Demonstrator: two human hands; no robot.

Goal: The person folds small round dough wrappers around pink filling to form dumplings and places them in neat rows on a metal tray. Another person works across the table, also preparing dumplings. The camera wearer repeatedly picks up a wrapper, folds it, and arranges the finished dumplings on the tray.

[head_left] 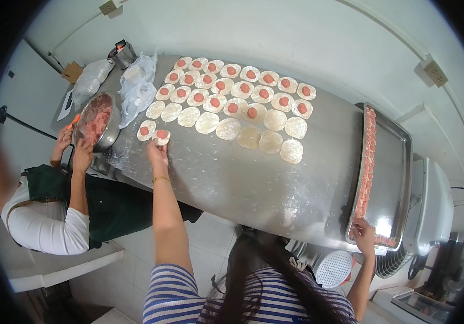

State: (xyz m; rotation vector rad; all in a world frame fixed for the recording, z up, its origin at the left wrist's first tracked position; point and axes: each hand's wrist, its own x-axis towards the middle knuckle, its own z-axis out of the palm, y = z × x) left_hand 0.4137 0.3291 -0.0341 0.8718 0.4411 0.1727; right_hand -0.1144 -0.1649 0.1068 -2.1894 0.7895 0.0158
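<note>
My left hand point(158, 154) pinches the near edge of a round dough wrapper point(165, 141) topped with pink minced filling point(161, 134). Another filled wrapper point(146, 129) lies beside it, to the left. Beyond, rows of flat wrappers cover the steel table; most carry a dab of filling, while several nearer ones, like this bare wrapper point(227, 129), have none. At the far right, my right hand point(364, 236) reaches over the near left corner of a metal tray point(391, 162). Its fingers are closed at the end of a line of filled dumplings point(367, 162); what they hold is hidden.
On the left a co-worker's hands point(81, 151) work at a metal bowl point(114, 121) of minced filling, one holding an orange-handled tool point(74, 120). Plastic bags point(138, 86) and a metal pot point(122, 54) stand behind. Flour dusts the steel table point(205, 173). A fan point(388, 263) stands below the tray.
</note>
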